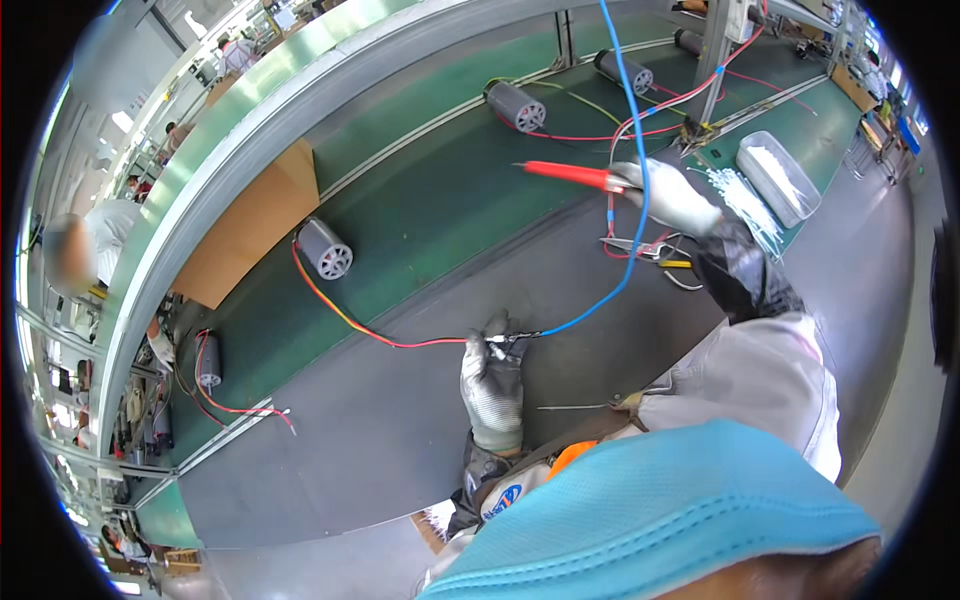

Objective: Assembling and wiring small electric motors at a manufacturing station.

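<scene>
— Wires: where are they?
— Joint [508, 338] of the red wire [380, 335] and blue wire [600, 300] sits pinched in my left hand [493, 385], over the grey bench [400, 420]. Right hand [668, 195] is wrapped around a red tool [570, 174].
— Risk?
— My knit glove may slip on smooth insulation; the thin joint could part. The ribbed metal motor [326, 248] anchors the red wire.

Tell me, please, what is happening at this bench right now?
A person in grey gloves works at a conveyor bench. The left hand pinches the spot where a red-orange wire from a grey cylindrical motor meets a blue cable. The right hand is raised, holding a red-handled tool. More motors sit on the green belt, with a clear tray of white ties nearby.
</scene>
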A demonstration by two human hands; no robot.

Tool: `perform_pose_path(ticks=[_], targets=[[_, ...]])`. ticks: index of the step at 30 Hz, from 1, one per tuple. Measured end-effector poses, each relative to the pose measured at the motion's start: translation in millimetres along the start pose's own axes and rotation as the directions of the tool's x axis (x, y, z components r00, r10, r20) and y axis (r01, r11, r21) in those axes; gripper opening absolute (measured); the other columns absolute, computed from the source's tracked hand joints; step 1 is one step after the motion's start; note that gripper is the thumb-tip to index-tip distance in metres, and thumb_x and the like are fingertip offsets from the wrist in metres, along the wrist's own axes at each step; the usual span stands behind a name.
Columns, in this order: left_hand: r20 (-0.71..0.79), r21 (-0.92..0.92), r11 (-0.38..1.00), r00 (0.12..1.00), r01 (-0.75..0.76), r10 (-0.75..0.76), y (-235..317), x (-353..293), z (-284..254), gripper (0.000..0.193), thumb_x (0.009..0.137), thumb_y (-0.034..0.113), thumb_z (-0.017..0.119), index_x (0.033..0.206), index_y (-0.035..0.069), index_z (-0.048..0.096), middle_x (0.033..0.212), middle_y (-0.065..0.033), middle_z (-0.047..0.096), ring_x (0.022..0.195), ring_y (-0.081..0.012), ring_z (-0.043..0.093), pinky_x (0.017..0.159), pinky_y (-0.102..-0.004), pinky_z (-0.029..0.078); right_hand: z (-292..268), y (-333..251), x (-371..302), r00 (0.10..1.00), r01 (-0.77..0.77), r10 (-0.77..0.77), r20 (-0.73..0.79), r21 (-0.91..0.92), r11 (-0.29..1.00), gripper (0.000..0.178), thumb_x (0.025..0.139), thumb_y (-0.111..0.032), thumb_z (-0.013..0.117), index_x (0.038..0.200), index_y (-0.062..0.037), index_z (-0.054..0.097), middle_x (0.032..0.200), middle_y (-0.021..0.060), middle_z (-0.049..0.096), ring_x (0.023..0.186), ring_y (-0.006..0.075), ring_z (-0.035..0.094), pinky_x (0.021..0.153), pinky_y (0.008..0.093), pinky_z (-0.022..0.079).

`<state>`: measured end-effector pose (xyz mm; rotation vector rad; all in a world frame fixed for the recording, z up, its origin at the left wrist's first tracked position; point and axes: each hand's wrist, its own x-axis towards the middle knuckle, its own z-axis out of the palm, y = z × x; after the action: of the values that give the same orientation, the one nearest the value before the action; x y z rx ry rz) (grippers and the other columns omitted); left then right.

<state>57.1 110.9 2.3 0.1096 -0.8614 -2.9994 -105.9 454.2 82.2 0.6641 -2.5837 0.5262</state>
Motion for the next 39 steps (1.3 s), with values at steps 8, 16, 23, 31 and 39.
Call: perform_pose_path(ticks=[8,16,23,31,39], targets=[[-0.151,0.114,0.989,0.986,0.09,-0.072,-5,10,14,0.054,0.107,0.042,0.049,0.136,-0.003,0.047,0.138,-0.0269,0.056,0.123,-0.0381,0.057,0.104,-0.0514,0.048,14,96,-112,0.899,-0.438,0.437,-0.026,-0.06,0.897,0.044,0.099,-0.035,0.061,0.131,-0.0059,0.061,0.11,0.0221,0.067,0.106,0.0405,0.064,0.091,0.0457,0.051],[-0.213,0.133,0.99,0.977,0.054,-0.024,-1,6,5,0.048,0.109,0.033,0.041,0.13,-0.009,0.053,0.126,-0.0245,0.062,0.111,-0.0322,0.064,0.098,-0.0467,0.054,-57,-39,-61,0.905,-0.334,0.101,0.414,0.54,0.773,0.082,0.081,-0.021,0.08,0.153,-0.0093,0.043,0.12,0.0192,0.066,0.109,0.0329,0.065,0.095,0.0403,0.051],[0.334,0.938,0.038,0.929,-0.343,0.158,16,4,28,0.042,0.102,0.028,0.053,0.12,-0.009,0.061,0.101,-0.0202,0.068,0.089,-0.0304,0.067,0.073,-0.0392,0.054,28,-167,-53,0.883,-0.212,-0.321,0.341,0.902,0.376,0.029,0.098,-0.018,0.067,0.122,-0.0009,0.069,0.107,0.0101,0.074,0.093,0.0183,0.071,0.082,0.0313,0.056],[-0.007,0.087,-0.716,0.719,0.693,0.695,141,-69,-39,0.032,0.105,0.031,0.048,0.105,0.004,0.066,0.102,-0.0145,0.068,0.085,-0.0318,0.068,0.071,-0.0449,0.056,-17,-57,-62,0.708,-0.435,0.355,0.61,-0.02,0.9,0.036,0.093,-0.035,0.069,0.109,-0.002,0.068,0.09,0.0208,0.069,0.08,0.0351,0.07,0.073,0.0443,0.055],[0.528,0.81,-0.584,0.501,-0.054,0.686,135,-53,-8,0.031,0.108,0.021,0.049,0.118,0.001,0.071,0.123,-0.014,0.067,0.112,-0.0287,0.063,0.1,-0.0415,0.049,-105,-102,-19,0.69,0.632,-0.237,-0.683,0.411,0.657,0.071,0.09,-0.02,0.076,0.15,-0.0017,0.042,0.133,0.0136,0.061,0.106,0.0251,0.065,0.093,0.0355,0.053]])
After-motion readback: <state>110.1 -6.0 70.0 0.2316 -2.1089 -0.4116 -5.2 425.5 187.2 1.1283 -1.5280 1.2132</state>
